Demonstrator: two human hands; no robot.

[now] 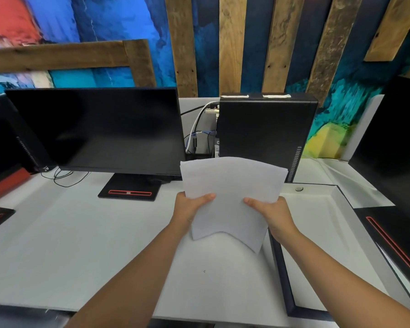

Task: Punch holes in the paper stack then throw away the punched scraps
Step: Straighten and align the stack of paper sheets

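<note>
both hands, left hand (189, 207) and right hand (271, 213), hold the paper stack (230, 192) by its side edges above the worktop (81, 233), fingers closed on it, probably to square the sheets before punching.

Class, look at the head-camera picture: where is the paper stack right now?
The paper stack is centre frame, held above the white desk by the left hand and right hand, in front of the black computer tower.

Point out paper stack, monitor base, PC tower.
paper stack (232, 185): head view, middle of top sheet
monitor base (130, 187): head view, flat plate
PC tower (263, 129): head view, side panel
</note>
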